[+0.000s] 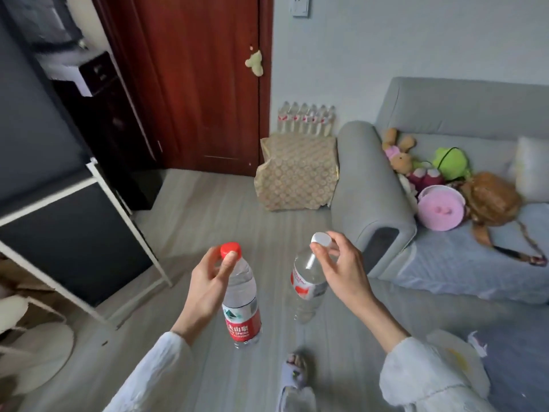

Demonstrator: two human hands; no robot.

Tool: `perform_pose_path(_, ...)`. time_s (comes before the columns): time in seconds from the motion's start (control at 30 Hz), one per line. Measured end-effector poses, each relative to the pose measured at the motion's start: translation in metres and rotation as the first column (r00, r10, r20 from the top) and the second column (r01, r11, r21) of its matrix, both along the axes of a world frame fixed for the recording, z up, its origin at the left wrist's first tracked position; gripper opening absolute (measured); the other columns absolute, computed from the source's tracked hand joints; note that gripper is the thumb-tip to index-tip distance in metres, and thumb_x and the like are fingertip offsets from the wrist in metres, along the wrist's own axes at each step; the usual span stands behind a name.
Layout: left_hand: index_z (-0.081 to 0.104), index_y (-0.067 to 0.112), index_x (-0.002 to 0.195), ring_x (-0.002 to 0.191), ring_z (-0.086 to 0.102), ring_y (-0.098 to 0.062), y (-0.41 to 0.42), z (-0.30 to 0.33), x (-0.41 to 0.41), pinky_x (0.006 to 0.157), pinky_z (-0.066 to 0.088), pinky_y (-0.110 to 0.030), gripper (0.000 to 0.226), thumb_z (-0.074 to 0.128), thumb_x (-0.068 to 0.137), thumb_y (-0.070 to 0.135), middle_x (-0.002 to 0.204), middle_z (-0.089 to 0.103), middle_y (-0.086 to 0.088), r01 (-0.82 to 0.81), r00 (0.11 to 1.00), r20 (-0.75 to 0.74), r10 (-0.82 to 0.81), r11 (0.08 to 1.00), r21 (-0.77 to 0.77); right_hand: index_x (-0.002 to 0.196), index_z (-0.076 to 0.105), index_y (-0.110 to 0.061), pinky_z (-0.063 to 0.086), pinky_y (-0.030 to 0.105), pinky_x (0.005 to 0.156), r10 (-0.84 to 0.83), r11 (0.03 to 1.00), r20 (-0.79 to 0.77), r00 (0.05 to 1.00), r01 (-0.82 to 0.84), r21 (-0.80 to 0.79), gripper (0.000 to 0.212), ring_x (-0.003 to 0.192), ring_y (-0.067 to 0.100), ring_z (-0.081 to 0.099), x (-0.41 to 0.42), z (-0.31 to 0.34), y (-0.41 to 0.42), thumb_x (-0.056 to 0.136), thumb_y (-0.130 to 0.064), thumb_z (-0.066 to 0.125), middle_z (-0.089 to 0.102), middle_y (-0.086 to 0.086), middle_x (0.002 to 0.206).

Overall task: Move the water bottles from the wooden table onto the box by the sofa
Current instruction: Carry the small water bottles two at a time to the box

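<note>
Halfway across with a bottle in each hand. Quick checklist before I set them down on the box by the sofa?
1. Left hand pinches the red-capped bottle at its cap: ok.
2. Right hand pinches the white-capped bottle at its cap: ok.
3. Both bottles hang roughly upright with caps on: ok, though the white-capped one tilts.
4. Floor between here and the patterned box: ok, nothing in the way.
5. Free space on the box top in front of the row of bottles by the wall: ok.
6. Box top firm and level: cannot tell, its covering looks crumpled.
</note>
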State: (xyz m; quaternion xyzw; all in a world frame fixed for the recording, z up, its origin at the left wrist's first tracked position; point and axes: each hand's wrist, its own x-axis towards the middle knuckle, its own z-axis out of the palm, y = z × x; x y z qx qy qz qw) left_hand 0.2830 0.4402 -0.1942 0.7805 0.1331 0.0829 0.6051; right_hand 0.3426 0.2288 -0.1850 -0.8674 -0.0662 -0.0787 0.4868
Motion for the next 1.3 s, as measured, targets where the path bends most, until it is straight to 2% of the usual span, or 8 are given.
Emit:
perform_pose_path(0.27,0.059,0.024,0.1,0.082,0.06,0.01,0.008,0.008,0.196,0.073,0.042,-0.015,0.036,0.048,0.075,0.047,0.095,0.065,0.013,0.003,1.0,0.0,-0.003,0.999,0.033,0.1,0.058,-0.005,0.048,0.03,0.082,0.05,0.997,0.022,0.999,-0.049,-0.052,0.024,0.092,0.027,0.064,0.205,0.008,-0.009,0.083,-0.022,0.062,0.067,0.01,0.099)
perform_pose_path(0.37,0.059,0.018,0.1,0.074,0.058,0.015,0.019,0.018,0.266,0.067,0.043,-0.015,0.03,0.053,0.082,0.041,0.089,0.064,0.011,-0.037,0.999,0.041,0.034,0.998,0.06,0.101,0.057,-0.006,0.05,0.039,0.085,0.075,0.995,0.04,0.996,-0.073,-0.066,0.027,0.092,0.026,0.064,0.275,0.017,-0.001,0.082,-0.026,0.062,0.068,0.009,0.1)
perform_pose_path(0.6,0.06,0.013,0.101,0.073,0.059,0.014,0.049,0.005,0.418,0.068,0.043,-0.015,0.031,0.054,0.084,0.039,0.086,0.064,0.008,-0.056,0.997,0.062,0.051,0.995,0.079,0.099,0.058,-0.007,0.053,0.038,0.082,0.079,0.994,0.04,0.996,-0.076,-0.077,0.031,0.088,0.023,0.065,0.421,0.008,0.028,0.079,-0.03,0.065,0.068,0.008,0.101)
perform_pose_path(0.73,0.059,0.015,0.1,0.078,0.058,0.003,0.076,-0.015,0.511,0.061,0.041,-0.003,0.019,0.051,0.09,0.027,0.085,0.062,0.007,-0.054,0.997,0.054,0.048,0.991,0.119,0.099,0.059,-0.007,0.054,0.037,0.081,0.064,0.993,0.012,0.998,-0.062,-0.102,0.034,0.087,0.018,0.065,0.509,-0.008,0.057,0.078,-0.033,0.066,0.069,0.007,0.101)
perform_pose_path(0.9,0.056,0.019,0.092,0.072,0.06,0.004,0.118,-0.011,0.632,0.067,0.044,-0.02,0.014,0.054,0.087,0.032,0.08,0.061,0.012,0.006,0.999,0.052,-0.017,0.98,0.197,0.098,0.059,-0.008,0.053,0.041,0.08,0.007,0.992,-0.013,1.0,-0.008,-0.129,0.035,0.088,0.022,0.066,0.619,-0.011,0.095,0.077,-0.033,0.068,0.07,0.008,0.1)
perform_pose_path(1.0,0.06,0.014,0.098,0.082,0.059,-0.009,0.136,-0.005,0.696,0.073,0.042,-0.023,0.018,0.053,0.088,0.026,0.086,0.063,0.004,0.006,0.997,0.074,-0.023,0.973,0.23,0.099,0.06,-0.009,0.052,0.034,0.079,-0.058,0.993,-0.013,0.998,0.056,-0.104,0.033,0.087,0.02,0.064,0.673,-0.007,0.11,0.076,-0.03,0.069,0.068,0.008,0.102)
perform_pose_path(1.17,0.059,0.009,0.105,0.086,0.057,-0.012,0.154,-0.012,0.791,0.069,0.039,-0.006,0.024,0.054,0.088,0.025,0.094,0.062,-0.001,0.054,0.998,0.027,-0.063,0.963,0.264,0.097,0.061,-0.009,0.053,0.035,0.079,-0.086,0.992,-0.044,0.995,0.082,-0.091,0.035,0.088,0.02,0.065,0.764,-0.017,0.127,0.073,-0.032,0.072,0.069,0.007,0.1)
perform_pose_path(1.3,0.058,0.009,0.107,0.096,0.058,-0.019,0.153,-0.036,0.856,0.08,0.04,-0.026,0.031,0.059,0.085,0.03,0.1,0.061,-0.004,0.111,0.992,-0.091,-0.092,0.966,0.235,0.098,0.06,-0.008,0.053,0.037,0.075,-0.078,0.983,-0.049,0.996,0.068,-0.169,0.038,0.09,0.023,0.065,0.833,-0.039,0.133,0.073,-0.036,0.071,0.069,0.008,0.102)
